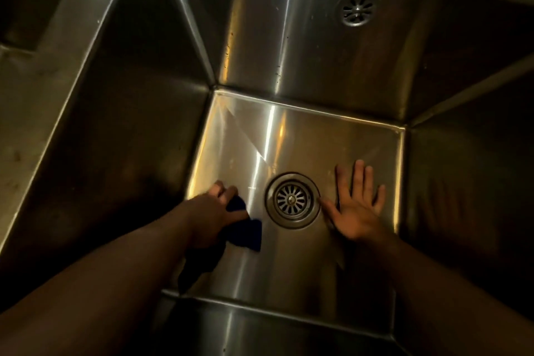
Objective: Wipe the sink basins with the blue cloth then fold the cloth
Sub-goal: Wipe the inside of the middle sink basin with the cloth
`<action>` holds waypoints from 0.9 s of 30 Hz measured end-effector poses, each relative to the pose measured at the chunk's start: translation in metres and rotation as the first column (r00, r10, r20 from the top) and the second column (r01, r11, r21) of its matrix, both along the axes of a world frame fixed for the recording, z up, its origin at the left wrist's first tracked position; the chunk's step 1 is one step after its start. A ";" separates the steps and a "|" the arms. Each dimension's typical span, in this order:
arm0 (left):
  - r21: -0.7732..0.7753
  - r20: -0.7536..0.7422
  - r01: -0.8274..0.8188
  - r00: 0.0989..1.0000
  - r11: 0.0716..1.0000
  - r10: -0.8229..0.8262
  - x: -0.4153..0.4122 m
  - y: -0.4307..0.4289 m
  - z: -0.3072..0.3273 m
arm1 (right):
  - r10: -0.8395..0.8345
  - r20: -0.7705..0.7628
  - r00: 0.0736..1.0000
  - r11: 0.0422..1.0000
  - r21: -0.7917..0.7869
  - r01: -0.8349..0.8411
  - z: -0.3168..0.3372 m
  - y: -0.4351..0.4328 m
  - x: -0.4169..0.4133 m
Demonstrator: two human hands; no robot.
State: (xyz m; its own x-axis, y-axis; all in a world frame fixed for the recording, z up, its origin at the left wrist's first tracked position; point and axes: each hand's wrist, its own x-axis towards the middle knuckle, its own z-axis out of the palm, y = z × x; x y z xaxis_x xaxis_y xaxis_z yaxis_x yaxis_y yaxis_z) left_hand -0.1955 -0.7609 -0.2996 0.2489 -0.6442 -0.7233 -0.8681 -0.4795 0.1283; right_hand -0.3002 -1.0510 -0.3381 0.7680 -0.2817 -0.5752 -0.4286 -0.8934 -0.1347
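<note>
Head view, straight down into one steel sink basin (303, 136).

Step in hand (judged): wiping the basin floor. Folding was not yet begun.

Left hand (213, 206): low on the floor, left of the drain strainer (292, 200). Its grip was curled round the blue cloth (245, 233), which was bunched. The cloth showed dark beneath and just right of the hand, its free edge lying on the floor near the strainer rim but not over it. The hand's outline was blurred, so exact finger placement could not be read.

Right hand (357, 209): grip spread, fingers straight and apart, palm down on the floor just right of the strainer, thumb tip close to the rim. It held nothing. Whether it bore weight or only touched could not be told.

Surface: the floor was bright with streaked reflections. Small spots showed on the back wall (260, 37), below and left of the overflow grille (357, 9).

Next move (judged): carry the cloth across the floor and round the strainer. That calls for flattening the bunch for wider contact, and for lifting the right hand clear of the path. Walls and corners would come after, the spotted back wall especially. A dark recess at far left may have been a second basin; this could not be confirmed. Folding will need both hands on the cloth.
</note>
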 end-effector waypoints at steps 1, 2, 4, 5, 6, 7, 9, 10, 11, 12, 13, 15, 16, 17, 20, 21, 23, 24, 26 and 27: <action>0.037 -0.034 0.031 0.999 0.999 -0.030 -0.010 0.004 0.000 | 0.003 0.004 1.000 1.000 0.014 -0.003 0.000 -0.001 -0.001; 0.068 -0.063 0.061 0.996 0.996 -0.056 -0.019 0.006 0.000 | 0.009 0.009 1.000 1.000 0.022 -0.009 0.000 -0.002 -0.001; 0.111 -0.112 0.102 0.990 0.988 -0.090 -0.032 0.009 0.001 | 0.023 0.012 1.000 0.999 0.032 -0.023 -0.001 -0.003 -0.003; 0.123 -0.141 0.119 0.985 0.985 -0.102 -0.037 0.009 0.002 | 0.031 0.009 0.999 0.999 0.036 -0.031 -0.001 -0.003 -0.004; 0.139 -0.178 0.142 0.977 0.980 -0.117 -0.043 0.009 0.004 | 0.038 0.006 0.999 0.999 0.039 -0.038 -0.002 -0.004 -0.003; 0.163 -0.224 0.170 0.966 0.972 -0.131 -0.049 0.008 0.006 | 0.042 0.005 0.999 0.998 0.042 -0.042 -0.002 -0.005 -0.003; 0.215 -0.322 0.241 0.933 0.946 -0.164 -0.064 0.004 0.012 | 0.043 0.009 0.999 0.998 0.044 -0.043 -0.003 -0.006 -0.003; 0.233 -0.353 0.272 0.918 0.934 -0.179 -0.071 0.001 0.015 | 0.042 0.009 0.999 0.998 0.044 -0.042 -0.003 -0.007 -0.003; 0.247 -0.368 0.291 0.910 0.924 -0.189 -0.074 -0.001 0.019 | 0.042 0.009 0.999 0.998 0.042 -0.042 -0.004 -0.008 -0.003; 0.251 -0.373 0.299 0.908 0.921 -0.193 -0.074 -0.004 0.023 | 0.040 0.012 0.999 0.998 0.039 -0.041 -0.005 -0.008 -0.004; 0.244 -0.371 0.296 0.908 0.924 -0.193 -0.072 -0.007 0.028 | 0.041 0.017 0.999 0.999 0.035 -0.041 -0.006 -0.008 -0.005; 0.209 -0.359 0.215 0.924 0.954 -0.130 -0.064 -0.010 0.039 | 0.044 0.026 0.999 0.999 0.022 -0.044 -0.008 -0.007 -0.006; 0.185 -0.340 0.120 0.939 0.975 -0.051 -0.062 -0.011 0.043 | 0.043 0.030 0.999 0.999 0.015 -0.044 -0.009 -0.008 -0.006; 0.159 -0.301 -0.011 0.952 0.987 0.059 -0.064 -0.012 0.047 | 0.042 0.032 0.999 0.999 0.014 -0.042 -0.010 -0.008 -0.006; 0.129 0.019 -0.444 0.895 0.886 0.446 -0.084 -0.005 0.048 | 0.034 0.024 0.999 0.999 0.011 -0.034 -0.010 -0.008 -0.004; 0.197 0.104 -0.569 0.822 0.799 0.560 -0.089 -0.004 0.047 | 0.030 0.019 0.999 1.000 0.010 -0.030 -0.010 -0.008 -0.004; 0.390 0.166 -0.725 0.661 0.567 0.732 -0.100 -0.001 0.039 | 0.028 0.016 0.999 1.000 0.012 -0.028 -0.009 -0.008 -0.003; 0.438 0.174 -0.753 0.607 0.491 0.776 -0.105 -0.001 0.035 | 0.030 0.022 0.999 0.999 0.010 -0.030 -0.009 -0.008 -0.004; 0.439 0.181 -0.777 0.568 0.451 0.803 -0.110 -0.005 0.027 | 0.035 0.028 0.999 0.999 0.011 -0.035 -0.008 -0.008 -0.005; 0.425 0.184 -0.788 0.557 0.445 0.810 -0.110 -0.007 0.026 | 0.038 0.029 0.999 0.999 0.012 -0.039 -0.008 -0.008 -0.005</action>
State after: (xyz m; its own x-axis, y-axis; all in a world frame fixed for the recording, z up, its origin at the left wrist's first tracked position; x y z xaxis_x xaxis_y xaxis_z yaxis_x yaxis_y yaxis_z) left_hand -0.3057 -0.7676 -0.2731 0.4569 0.1909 -0.8688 -0.0714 -0.9657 -0.2497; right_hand -0.3049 -1.0587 -0.3463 0.7943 -0.2443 -0.5562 -0.3896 -0.9074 -0.1579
